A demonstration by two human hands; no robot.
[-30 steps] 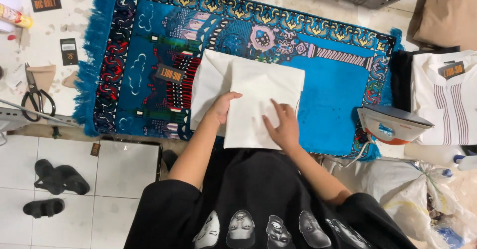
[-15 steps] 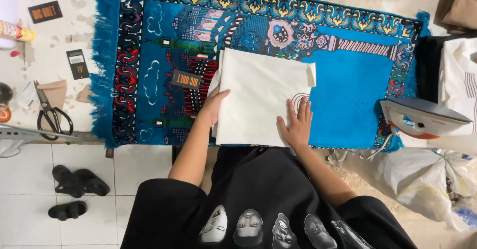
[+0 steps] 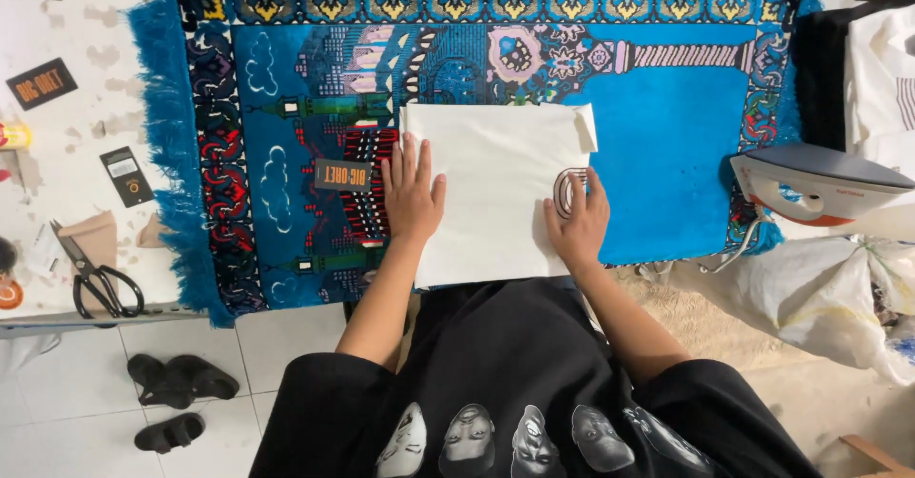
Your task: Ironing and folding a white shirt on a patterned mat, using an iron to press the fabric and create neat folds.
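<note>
Across the frame's middle lies a blue rug, and at its centre the folded white cloth, now squared where a flap stood before. Left hand and right hand press flat, fingers spread, smoothing its side edges.

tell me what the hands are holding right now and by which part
Nothing is gripped. Both hands lie flat on the folded white garment: the left hand presses its left edge, the right hand its lower right edge.
</note>
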